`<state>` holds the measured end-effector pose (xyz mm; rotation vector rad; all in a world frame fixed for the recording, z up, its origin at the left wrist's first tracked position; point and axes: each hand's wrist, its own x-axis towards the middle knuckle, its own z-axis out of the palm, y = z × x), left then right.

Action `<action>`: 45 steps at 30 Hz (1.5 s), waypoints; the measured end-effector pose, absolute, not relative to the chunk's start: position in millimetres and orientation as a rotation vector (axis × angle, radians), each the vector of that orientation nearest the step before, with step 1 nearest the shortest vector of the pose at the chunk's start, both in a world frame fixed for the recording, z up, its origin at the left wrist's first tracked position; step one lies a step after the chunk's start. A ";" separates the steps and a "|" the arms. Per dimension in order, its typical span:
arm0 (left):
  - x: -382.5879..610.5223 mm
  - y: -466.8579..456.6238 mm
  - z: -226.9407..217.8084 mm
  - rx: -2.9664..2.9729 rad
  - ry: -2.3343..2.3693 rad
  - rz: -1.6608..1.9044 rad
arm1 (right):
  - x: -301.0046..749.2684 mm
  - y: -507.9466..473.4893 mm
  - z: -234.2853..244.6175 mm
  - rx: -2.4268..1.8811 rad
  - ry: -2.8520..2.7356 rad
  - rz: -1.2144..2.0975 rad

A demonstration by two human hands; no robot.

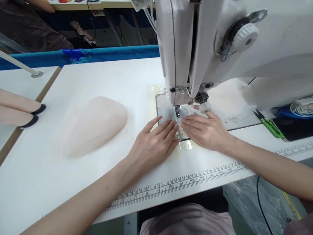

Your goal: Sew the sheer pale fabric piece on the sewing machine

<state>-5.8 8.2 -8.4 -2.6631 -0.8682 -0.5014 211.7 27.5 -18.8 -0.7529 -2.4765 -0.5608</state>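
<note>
Sheer strip (180, 128), between left hand (154, 143), right hand (206, 130)

The single head-worn view looks forward and down at the sewing machine (220, 49) from close in front, so its head fills the upper right and runs off the top. The table (73, 81) spreads left of the machine; the left hand (154, 143) and right hand (207, 130) lie just before it, mid-frame.

sewing workshop: industrial sewing machine (220, 45)
</note>
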 end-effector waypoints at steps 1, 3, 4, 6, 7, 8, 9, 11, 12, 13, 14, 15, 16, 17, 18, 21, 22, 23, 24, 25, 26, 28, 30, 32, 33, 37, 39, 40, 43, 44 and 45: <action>-6.2 9.9 -8.8 -2.664 -0.872 -0.502 | 211.0 28.0 -18.6 -0.766 -2.471 -0.553; -6.9 13.8 -9.6 -2.660 -0.883 -0.502 | 209.4 29.1 -18.1 -0.808 -2.462 -0.536; -7.3 15.7 -10.0 -2.657 -0.891 -0.501 | 208.5 29.6 -17.6 -0.831 -2.464 -0.530; -7.8 18.2 -10.7 -2.651 -0.904 -0.500 | 207.2 30.0 -16.4 -0.864 -2.478 -0.529; -8.0 18.8 -11.0 -2.649 -0.910 -0.502 | 206.9 30.0 -15.8 -0.877 -2.488 -0.530; -8.2 19.0 -11.4 -2.647 -0.915 -0.507 | 206.7 29.7 -15.3 -0.882 -2.497 -0.532; -8.4 19.0 -11.7 -2.645 -0.919 -0.513 | 206.8 29.4 -14.9 -0.883 -2.502 -0.535; -8.8 18.9 -12.5 -2.643 -0.926 -0.523 | 207.1 28.6 -14.6 -0.890 -2.504 -0.540; -9.0 18.9 -12.8 -2.641 -0.930 -0.527 | 207.2 28.3 -14.7 -0.896 -2.504 -0.545; -9.2 19.1 -13.1 -2.641 -0.933 -0.529 | 207.2 28.2 -15.0 -0.904 -2.506 -0.552; -9.5 19.4 -13.4 -2.640 -0.937 -0.533 | 207.0 28.2 -15.3 -0.910 -2.508 -0.562; -9.7 19.8 -13.6 -2.640 -0.941 -0.538 | 206.8 28.3 -15.7 -0.918 -2.514 -0.572; -9.8 20.4 -13.9 -2.640 -0.943 -0.542 | 206.4 28.6 -16.1 -0.927 -2.519 -0.581; -9.8 21.0 -14.3 -2.641 -0.947 -0.544 | 206.0 28.9 -16.5 -0.937 -2.525 -0.588; -9.8 21.6 -14.7 -2.641 -0.953 -0.544 | 205.7 29.3 -16.7 -0.947 -2.526 -0.593; -9.4 24.4 -16.1 -2.642 -0.973 -0.549 | 205.1 30.6 -17.0 -0.969 -2.521 -0.593; -9.3 25.6 -16.5 -2.647 -0.981 -0.547 | 205.2 30.9 -16.9 -0.977 -2.520 -0.592; -9.3 27.1 -16.8 -2.653 -0.990 -0.544 | 205.5 31.2 -16.7 -0.986 -2.520 -0.593; -9.4 28.6 -17.0 -2.663 -1.001 -0.538 | 205.9 31.5 -16.5 -0.992 -2.521 -0.594; -9.6 30.2 -17.1 -2.673 -1.016 -0.532 | 206.5 31.7 -16.3 -0.997 -2.525 -0.593; -9.8 31.8 -17.1 -2.685 -1.037 -0.523 | 207.3 32.0 -16.1 -0.999 -2.530 -0.588; -10.3 34.6 -16.8 -2.710 -1.087 -0.512 | 209.0 32.5 -15.5 -1.000 -2.539 -0.556; -10.6 36.4 -16.5 -2.735 -1.145 -0.500 | 211.2 33.0 -15.0 -1.004 -2.539 -0.510; -10.6 37.0 -16.5 -2.752 -1.185 -0.490 | 213.5 33.3 -14.4 -1.005 -2.522 -0.481; -10.6 37.1 -16.7 -2.756 -1.197 -0.489 | 214.6 33.4 -14.1 -1.004 -2.514 -0.475; -11.6 37.3 -18.2 -2.699 -1.281 -0.520 | 217.1 32.1 -11.8 -1.025 -2.506 -0.423; -12.4 36.9 -17.5 -2.633 -1.352 -0.519 | 216.0 30.3 -9.8 -1.054 -2.501 -0.389; -12.6 35.9 -16.2 -2.598 -1.381 -0.496 | 214.7 29.0 -8.7 -1.059 -2.496 -0.375; -11.8 26.9 -7.8 -2.533 -1.354 -0.409 | 209.2 24.5 -6.8 -1.012 -2.492 -0.268; -11.0 21.8 -4.0 -2.575 -1.259 -0.410 | 207.2 22.9 -6.8 -0.970 -2.506 -0.203; -10.1 16.1 0.0 -2.662 -1.111 -0.426 | 205.5 21.5 -7.2 -0.911 -2.537 -0.131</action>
